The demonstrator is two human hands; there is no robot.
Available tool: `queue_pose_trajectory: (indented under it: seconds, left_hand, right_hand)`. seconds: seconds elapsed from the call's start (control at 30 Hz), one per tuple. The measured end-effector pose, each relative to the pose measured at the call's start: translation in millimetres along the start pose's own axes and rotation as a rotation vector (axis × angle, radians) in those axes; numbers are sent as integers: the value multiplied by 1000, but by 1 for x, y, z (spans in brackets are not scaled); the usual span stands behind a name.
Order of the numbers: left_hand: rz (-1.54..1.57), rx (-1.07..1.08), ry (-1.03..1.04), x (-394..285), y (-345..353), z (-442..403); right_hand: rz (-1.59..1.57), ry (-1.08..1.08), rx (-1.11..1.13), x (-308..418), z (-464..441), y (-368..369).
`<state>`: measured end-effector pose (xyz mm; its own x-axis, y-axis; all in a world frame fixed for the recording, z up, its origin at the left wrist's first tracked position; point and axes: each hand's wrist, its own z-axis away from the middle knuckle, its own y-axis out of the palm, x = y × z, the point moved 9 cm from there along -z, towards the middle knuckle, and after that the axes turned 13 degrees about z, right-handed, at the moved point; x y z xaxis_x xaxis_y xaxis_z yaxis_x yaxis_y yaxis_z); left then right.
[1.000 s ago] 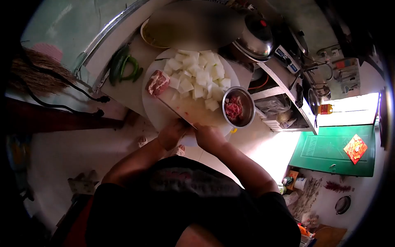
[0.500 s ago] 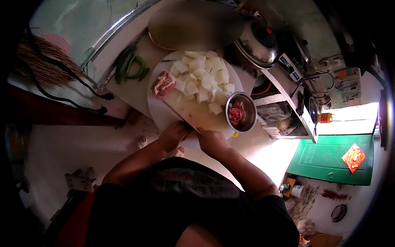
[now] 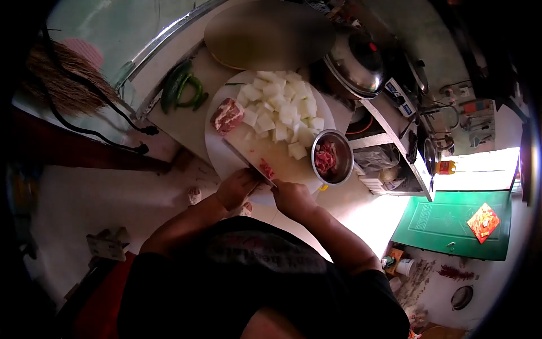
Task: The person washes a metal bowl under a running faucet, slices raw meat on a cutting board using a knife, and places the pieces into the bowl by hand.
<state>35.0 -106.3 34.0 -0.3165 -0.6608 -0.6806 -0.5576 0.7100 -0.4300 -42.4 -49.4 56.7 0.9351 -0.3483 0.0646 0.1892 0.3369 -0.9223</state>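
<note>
My right hand (image 3: 293,199) grips a kitchen knife (image 3: 244,156) by its handle, the blade slanting away to the upper left over the round cutting board (image 3: 217,150). Close against the near side of the blade, my left hand (image 3: 236,189) has its fingers bent; whatever they press on is hidden. Just beyond the blade lie thin slices of red meat (image 3: 266,168). A larger chunk of raw meat (image 3: 227,116) sits at the board's left, beside a heap of white vegetable chunks (image 3: 276,104). At the right edge, a metal bowl (image 3: 350,161) holds cut meat (image 3: 326,158).
Green peppers (image 3: 183,87) lie left of the board. Behind it are a large round shape (image 3: 268,34), blurred, and a lidded metal pot (image 3: 355,65). A shelf unit (image 3: 389,141) stands to the right, and a green door (image 3: 451,220) farther off.
Red meat slices now show on the far side of the blade, where only small scraps lay before. Both hands keep nearly the same place, and the view has shifted slightly.
</note>
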Motion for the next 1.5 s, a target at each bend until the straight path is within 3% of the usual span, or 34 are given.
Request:
queue_pose_trajectory:
  seconds: [0.23,0.4,0.5,0.63,0.9,1.0,1.1,1.33,1.43,1.5]
  left_hand:
    - [48,24,-42,6,0,5]
    - [-49,31,-13,1,-3,8]
    - [-57,30,19,-1,-2,8]
    - [-32,26,27,-6,-6,2]
    - [-45,2,20,-2,-6,6]
    - [-45,-11,23,-1,-4,8]
    - [-19,-7,18,-1,-5,3]
    - [39,49,-76,5,-3,8]
    - [91,-15,-41,3,-9,10]
    - [72,4,-50,4,-10,12]
  right_hand:
    - [84,-40,-39,21,-26,4]
    - [-56,-6,-135,9,1,-28]
    - [19,-12,13,11,8,-14]
    - [17,-13,15,15,-10,-2]
    - [-136,11,-126,4,-10,-19]
    - [-13,1,23,4,2,-11]
    - [8,-53,-74,10,0,-13]
    - [69,-1,75,23,-33,4]
    - [-83,90,13,12,-20,-3]
    - [-276,26,-262,6,-9,-14]
